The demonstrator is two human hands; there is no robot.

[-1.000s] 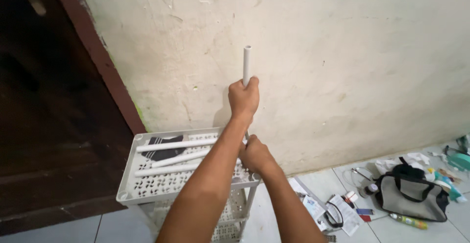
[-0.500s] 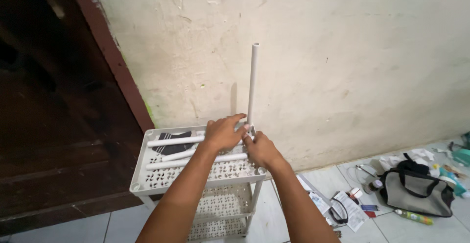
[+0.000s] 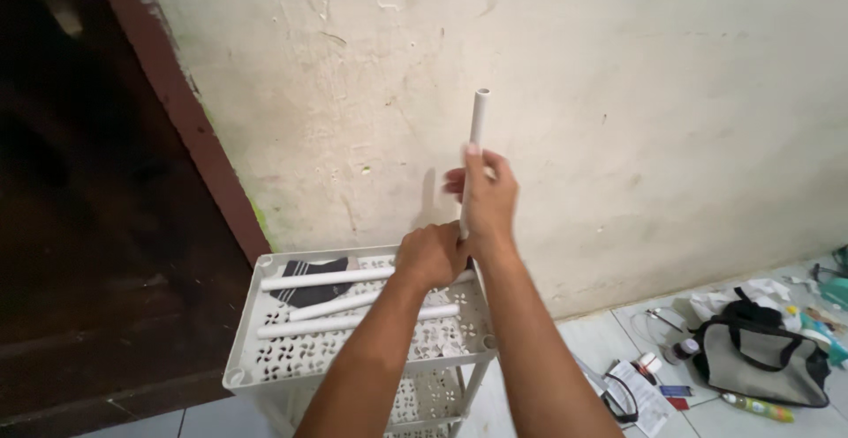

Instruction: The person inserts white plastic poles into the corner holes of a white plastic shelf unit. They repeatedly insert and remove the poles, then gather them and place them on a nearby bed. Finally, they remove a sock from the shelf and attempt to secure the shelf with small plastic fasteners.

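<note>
A white tube (image 3: 477, 133) is being seated upright at the back right corner of the white perforated shelf tray (image 3: 265, 363). The right hand (image 3: 484, 198) is clenched around its middle; the left hand (image 3: 430, 254) is clenched at its base. Its long axis runs vertically, open end up. Next, a straight downward press seems required. 3 more tubes (image 3: 340, 301) lie flat on the tray.
</note>
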